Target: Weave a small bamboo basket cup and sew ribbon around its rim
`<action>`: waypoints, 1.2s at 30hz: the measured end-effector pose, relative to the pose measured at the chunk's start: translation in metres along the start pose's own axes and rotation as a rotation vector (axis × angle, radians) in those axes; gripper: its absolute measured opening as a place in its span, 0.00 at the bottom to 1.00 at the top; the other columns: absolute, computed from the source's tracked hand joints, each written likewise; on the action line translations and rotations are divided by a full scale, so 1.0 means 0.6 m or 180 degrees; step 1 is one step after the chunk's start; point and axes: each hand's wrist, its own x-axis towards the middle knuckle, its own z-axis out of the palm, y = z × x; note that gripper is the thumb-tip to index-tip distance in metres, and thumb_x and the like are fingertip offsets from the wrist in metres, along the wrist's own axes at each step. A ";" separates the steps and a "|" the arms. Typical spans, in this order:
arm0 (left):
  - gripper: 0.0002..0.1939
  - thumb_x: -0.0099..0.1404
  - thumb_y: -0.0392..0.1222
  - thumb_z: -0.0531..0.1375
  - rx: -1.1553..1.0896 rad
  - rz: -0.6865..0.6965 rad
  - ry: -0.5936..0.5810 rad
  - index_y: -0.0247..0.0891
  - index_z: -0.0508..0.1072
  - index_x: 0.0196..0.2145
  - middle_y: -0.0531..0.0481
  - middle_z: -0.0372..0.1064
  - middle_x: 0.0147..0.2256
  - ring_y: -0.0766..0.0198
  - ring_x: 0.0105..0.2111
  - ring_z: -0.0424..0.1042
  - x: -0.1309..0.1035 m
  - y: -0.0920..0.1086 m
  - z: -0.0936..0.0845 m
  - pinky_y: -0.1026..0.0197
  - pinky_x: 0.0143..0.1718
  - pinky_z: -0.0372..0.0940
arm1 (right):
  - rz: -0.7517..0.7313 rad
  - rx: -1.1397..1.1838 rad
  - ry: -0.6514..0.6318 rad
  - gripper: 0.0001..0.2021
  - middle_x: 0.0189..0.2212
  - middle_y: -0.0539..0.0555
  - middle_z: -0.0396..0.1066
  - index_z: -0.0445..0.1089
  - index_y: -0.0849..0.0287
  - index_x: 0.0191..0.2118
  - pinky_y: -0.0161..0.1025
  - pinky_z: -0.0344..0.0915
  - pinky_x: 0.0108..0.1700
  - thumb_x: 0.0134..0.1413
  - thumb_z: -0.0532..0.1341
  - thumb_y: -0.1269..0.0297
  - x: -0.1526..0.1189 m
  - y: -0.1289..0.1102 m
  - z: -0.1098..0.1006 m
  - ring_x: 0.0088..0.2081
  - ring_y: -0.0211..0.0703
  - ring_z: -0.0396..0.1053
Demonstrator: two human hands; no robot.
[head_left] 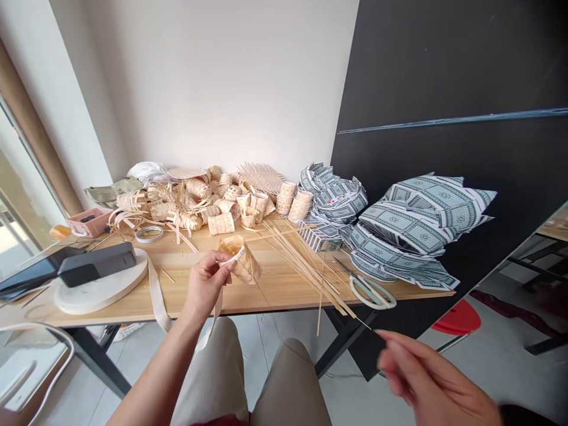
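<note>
My left hand [210, 278] pinches the rim of a small woven basket [248, 266], which is tilted with its mouth toward the upper left. A pale fabric tape [155, 293] runs from a flat roll [102, 287] on the table's left and hangs below that hand. At the lower right, away from the table, my right hand [426, 373] is closed in a pinch on a thin, pale needle [364, 323]. A fine thread trails from the basket over my knees. Scissors [370, 291] with pale handles lie near the table edge, above my right hand.
Several woven baskets [222, 223] and loose strips are piled at the back. Long thin strips [306, 266] overhang the table's front edge. Folded patterned card pieces [408, 219] are stacked at right. A dark device [97, 264], a tape roll [149, 234] and a pink box [91, 223] lie at left.
</note>
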 end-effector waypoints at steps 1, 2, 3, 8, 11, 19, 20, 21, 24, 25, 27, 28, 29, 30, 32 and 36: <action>0.10 0.52 0.45 0.63 -0.0173 -0.0083 -0.0066 0.35 0.70 0.25 0.58 0.60 0.16 0.73 0.16 0.60 -0.004 0.006 0.006 0.70 0.19 0.57 | -0.0455 -0.0268 -0.0386 0.08 0.17 0.48 0.66 0.74 0.57 0.32 0.29 0.59 0.17 0.48 0.62 0.59 0.000 -0.033 0.028 0.16 0.31 0.60; 0.10 0.51 0.45 0.64 -0.0304 -0.0155 -0.0117 0.35 0.70 0.25 0.58 0.60 0.16 0.73 0.16 0.59 -0.008 0.011 0.012 0.70 0.19 0.56 | -0.0926 -0.0458 -0.0662 0.07 0.15 0.47 0.65 0.74 0.56 0.32 0.28 0.58 0.17 0.49 0.60 0.62 0.000 -0.063 0.055 0.16 0.31 0.60; 0.10 0.51 0.45 0.64 -0.0405 -0.0211 -0.0157 0.35 0.70 0.24 0.58 0.60 0.15 0.74 0.16 0.59 -0.011 0.015 0.016 0.70 0.18 0.56 | -0.1329 -0.0645 -0.0873 0.07 0.15 0.46 0.65 0.74 0.57 0.33 0.28 0.58 0.19 0.51 0.59 0.64 0.000 -0.089 0.079 0.16 0.30 0.60; 0.10 0.51 0.44 0.65 -0.0631 -0.0324 -0.0319 0.35 0.70 0.25 0.58 0.59 0.17 0.75 0.16 0.59 -0.029 0.025 0.027 0.71 0.18 0.56 | -0.2258 -0.1195 -0.0891 0.10 0.18 0.48 0.68 0.71 0.60 0.31 0.29 0.57 0.24 0.55 0.52 0.71 0.011 -0.157 0.162 0.19 0.31 0.62; 0.09 0.51 0.43 0.64 -0.0615 -0.0304 -0.0316 0.35 0.71 0.25 0.58 0.60 0.19 0.75 0.17 0.59 -0.034 0.028 0.027 0.71 0.18 0.57 | -0.2260 -0.1300 -0.0955 0.12 0.21 0.49 0.70 0.70 0.60 0.33 0.30 0.57 0.25 0.54 0.50 0.75 0.014 -0.157 0.187 0.22 0.34 0.66; 0.07 0.53 0.42 0.64 -0.0690 -0.0313 -0.0418 0.36 0.72 0.26 0.57 0.60 0.20 0.75 0.18 0.60 -0.037 0.021 0.025 0.71 0.19 0.58 | -0.2616 -0.1329 -0.0596 0.11 0.17 0.48 0.68 0.70 0.61 0.26 0.30 0.53 0.24 0.53 0.53 0.75 0.007 -0.135 0.198 0.19 0.32 0.62; 0.07 0.53 0.42 0.64 -0.0687 -0.0321 -0.0441 0.36 0.72 0.26 0.57 0.60 0.20 0.75 0.18 0.60 -0.038 0.019 0.025 0.71 0.19 0.58 | -0.2668 -0.1352 -0.0561 0.11 0.17 0.48 0.67 0.69 0.62 0.25 0.31 0.53 0.24 0.53 0.53 0.75 0.007 -0.135 0.199 0.18 0.32 0.61; 0.07 0.53 0.42 0.64 -0.0683 -0.0330 -0.0462 0.36 0.72 0.27 0.57 0.60 0.20 0.75 0.18 0.60 -0.038 0.018 0.026 0.71 0.19 0.58 | -0.2710 -0.1363 -0.0548 0.11 0.16 0.48 0.67 0.69 0.61 0.24 0.31 0.53 0.24 0.53 0.53 0.76 0.007 -0.135 0.199 0.18 0.32 0.61; 0.08 0.53 0.43 0.64 -0.0686 -0.0374 -0.0492 0.35 0.72 0.27 0.57 0.60 0.19 0.75 0.17 0.59 -0.040 0.017 0.025 0.71 0.19 0.58 | -0.2813 -0.1337 -0.0589 0.12 0.17 0.48 0.67 0.69 0.61 0.25 0.30 0.53 0.25 0.53 0.52 0.76 0.008 -0.136 0.200 0.19 0.32 0.62; 0.08 0.53 0.43 0.64 -0.0704 -0.0398 -0.0494 0.36 0.72 0.27 0.57 0.60 0.18 0.75 0.17 0.59 -0.041 0.017 0.025 0.71 0.18 0.58 | -0.2855 -0.1326 -0.0599 0.11 0.17 0.48 0.68 0.69 0.61 0.25 0.30 0.54 0.26 0.53 0.52 0.77 0.008 -0.136 0.200 0.20 0.32 0.63; 0.08 0.53 0.43 0.64 -0.0756 -0.0451 -0.0500 0.36 0.72 0.27 0.58 0.60 0.17 0.75 0.17 0.59 -0.041 0.017 0.024 0.71 0.18 0.57 | -0.2929 -0.1323 -0.0606 0.11 0.19 0.49 0.69 0.69 0.62 0.26 0.31 0.55 0.27 0.53 0.52 0.77 0.007 -0.136 0.201 0.21 0.33 0.65; 0.08 0.53 0.43 0.64 -0.0780 -0.0473 -0.0503 0.36 0.72 0.27 0.58 0.60 0.17 0.75 0.17 0.59 -0.042 0.017 0.023 0.71 0.18 0.57 | -0.2956 -0.1328 -0.0612 0.11 0.20 0.50 0.70 0.69 0.62 0.27 0.31 0.55 0.27 0.54 0.52 0.77 0.007 -0.136 0.201 0.22 0.34 0.66; 0.08 0.53 0.43 0.64 -0.0805 -0.0485 -0.0506 0.36 0.72 0.27 0.58 0.60 0.17 0.75 0.17 0.59 -0.042 0.017 0.023 0.71 0.18 0.57 | -0.2976 -0.1335 -0.0623 0.11 0.21 0.50 0.71 0.69 0.62 0.27 0.31 0.56 0.28 0.54 0.52 0.77 0.007 -0.136 0.201 0.22 0.34 0.66; 0.08 0.53 0.43 0.64 -0.0827 -0.0494 -0.0507 0.36 0.72 0.27 0.58 0.60 0.17 0.75 0.17 0.59 -0.042 0.018 0.022 0.71 0.18 0.57 | -0.2993 -0.1342 -0.0641 0.11 0.21 0.51 0.71 0.69 0.62 0.26 0.31 0.56 0.28 0.54 0.52 0.77 0.008 -0.135 0.201 0.23 0.34 0.66; 0.07 0.53 0.42 0.64 -0.0863 -0.0498 -0.0508 0.36 0.72 0.27 0.58 0.60 0.17 0.75 0.17 0.59 -0.042 0.019 0.022 0.72 0.18 0.57 | -0.3033 -0.1340 -0.0659 0.11 0.21 0.51 0.71 0.69 0.62 0.26 0.31 0.56 0.28 0.54 0.52 0.77 0.008 -0.134 0.201 0.22 0.35 0.67; 0.08 0.52 0.43 0.65 -0.0855 -0.0489 -0.0493 0.36 0.73 0.27 0.58 0.60 0.17 0.75 0.17 0.59 -0.041 0.021 0.021 0.71 0.18 0.56 | -0.3068 -0.1314 -0.0679 0.11 0.21 0.51 0.71 0.69 0.62 0.27 0.32 0.57 0.28 0.54 0.52 0.78 0.009 -0.134 0.201 0.23 0.35 0.67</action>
